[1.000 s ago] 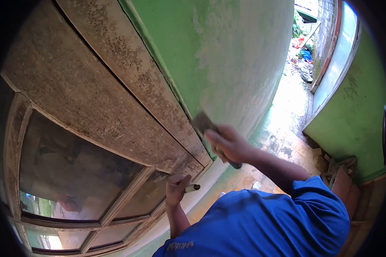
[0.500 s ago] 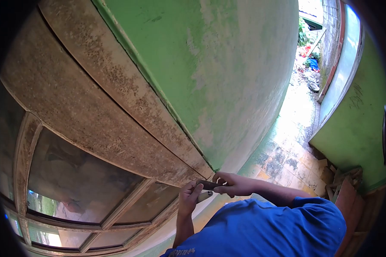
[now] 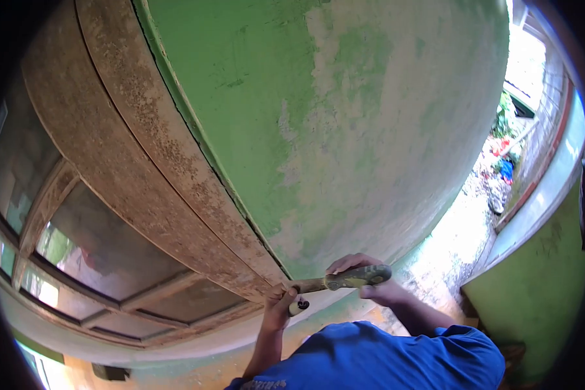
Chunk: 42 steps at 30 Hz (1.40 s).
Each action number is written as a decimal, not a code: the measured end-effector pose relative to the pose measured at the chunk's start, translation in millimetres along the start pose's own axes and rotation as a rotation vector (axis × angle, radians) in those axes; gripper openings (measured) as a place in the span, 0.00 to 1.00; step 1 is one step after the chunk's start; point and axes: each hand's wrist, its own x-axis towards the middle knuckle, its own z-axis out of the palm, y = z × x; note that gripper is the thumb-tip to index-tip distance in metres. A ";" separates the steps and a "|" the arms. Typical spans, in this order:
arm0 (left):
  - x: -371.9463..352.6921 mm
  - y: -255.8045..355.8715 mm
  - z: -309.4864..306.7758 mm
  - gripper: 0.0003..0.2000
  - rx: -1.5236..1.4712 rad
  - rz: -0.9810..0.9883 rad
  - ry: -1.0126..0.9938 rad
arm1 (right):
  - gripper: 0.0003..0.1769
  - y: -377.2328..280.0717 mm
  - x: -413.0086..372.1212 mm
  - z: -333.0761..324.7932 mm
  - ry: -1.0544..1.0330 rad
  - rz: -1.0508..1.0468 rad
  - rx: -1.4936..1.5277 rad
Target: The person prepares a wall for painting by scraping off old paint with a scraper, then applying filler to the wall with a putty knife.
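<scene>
My right hand (image 3: 387,291) is closed around a flat-bladed scraper (image 3: 357,277) with a mottled grey-green handle. Its brownish blade (image 3: 311,285) points left and reaches my left hand (image 3: 279,305). In that left hand, the fingers are wrapped on a pale, round-handled tool (image 3: 296,308) whose dark, holed end faces me. The rest of this tool is hidden by the fingers, so its kind does not show. Both hands are in front of my chest, close to the lower corner of the green wall (image 3: 344,195) and the worn wooden frame (image 3: 175,188).
Left of me are dusty glass panes (image 3: 110,240) in wooden bars. The wall's paint is patchy and flaking. At right a bright passage (image 3: 461,227) leads outside, past another green wall (image 3: 533,279) and scattered red and blue items (image 3: 506,170).
The scraper's mottled handle now shows, swung up to the right in my right hand. My hands are slightly lower, and the view has turned, shifting the passage to the right.
</scene>
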 end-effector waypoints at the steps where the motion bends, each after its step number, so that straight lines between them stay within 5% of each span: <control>1: 2.7 -0.8 8.9 0.07 0.063 -0.003 0.002 | 0.25 3.5 2.4 2.0 0.064 -0.062 -0.128; 6: 0.7 -17.5 22.1 0.07 0.304 -0.002 -0.044 | 0.19 -7.6 23.2 -18.5 -0.012 -0.219 -0.070; 13: -20.8 -45.2 57.8 0.10 0.237 0.146 0.377 | 0.19 -50.2 54.0 -33.2 -0.266 -0.291 0.165; 19: -58.6 -61.3 77.3 0.10 0.170 0.253 0.577 | 0.24 -107.7 94.7 -13.4 -0.418 -0.931 0.101; 23: -77.6 -64.9 82.5 0.10 0.145 0.257 0.673 | 0.23 -125.8 106.6 4.0 -0.418 -1.126 0.300; 25: -83.2 -62.3 85.2 0.10 0.165 0.284 0.697 | 0.24 -125.2 116.8 9.6 -0.498 -1.231 0.162; 29: -89.9 -57.5 85.3 0.10 0.244 0.342 0.763 | 0.19 -80.9 149.2 14.5 -0.352 -1.056 -0.031; 38: -92.0 -39.0 84.6 0.10 0.313 0.321 0.709 | 0.16 -109.9 140.1 16.8 -0.475 -1.199 0.254; 40: -90.5 -35.2 85.9 0.11 0.328 0.319 0.706 | 0.17 -96.0 155.8 17.7 -0.222 -1.030 0.027; 42: -88.7 -34.9 85.7 0.11 0.342 0.318 0.702 | 0.15 -97.2 160.6 15.1 -0.365 -1.033 0.085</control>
